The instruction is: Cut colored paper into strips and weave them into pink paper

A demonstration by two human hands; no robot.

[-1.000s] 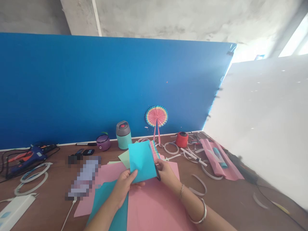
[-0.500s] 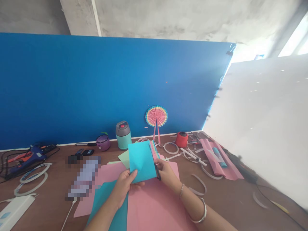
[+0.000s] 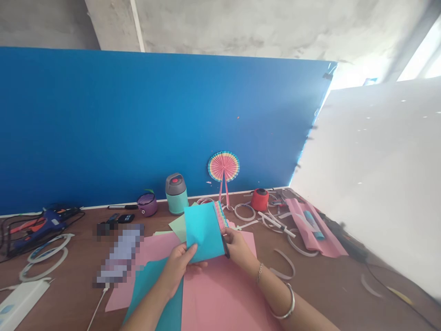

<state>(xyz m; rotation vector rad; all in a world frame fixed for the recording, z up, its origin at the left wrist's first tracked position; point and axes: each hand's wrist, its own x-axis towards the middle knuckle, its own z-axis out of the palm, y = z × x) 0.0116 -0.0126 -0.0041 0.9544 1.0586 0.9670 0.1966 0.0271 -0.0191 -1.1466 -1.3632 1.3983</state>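
Observation:
A bright blue sheet of paper (image 3: 204,230) is held up above the table, its lower left corner pinched by my left hand (image 3: 181,262), thumb on top and fingers beneath. At the sheet's right edge, my right hand (image 3: 236,243) is closed around scissors (image 3: 226,247); their black handle shows, while the blades are hidden. Just behind the sheet's upper right edge lies a pleated, multicoloured paper strip (image 3: 221,214). Under my hands are a large pink sheet (image 3: 220,294) and a darker blue sheet (image 3: 155,285).
A round paper fan (image 3: 223,166) stands against the blue partition (image 3: 138,115). Behind the papers are a teal flask (image 3: 177,200), a purple pot (image 3: 147,204) and a red round object (image 3: 259,200). A phone (image 3: 120,253), glue gun (image 3: 39,225) and power strip (image 3: 24,299) lie left; white strips (image 3: 285,264) lie right.
The scissors' handle looks narrower beside my right hand, as if the loop has closed slightly. Both hands and the blue sheet stay almost in place.

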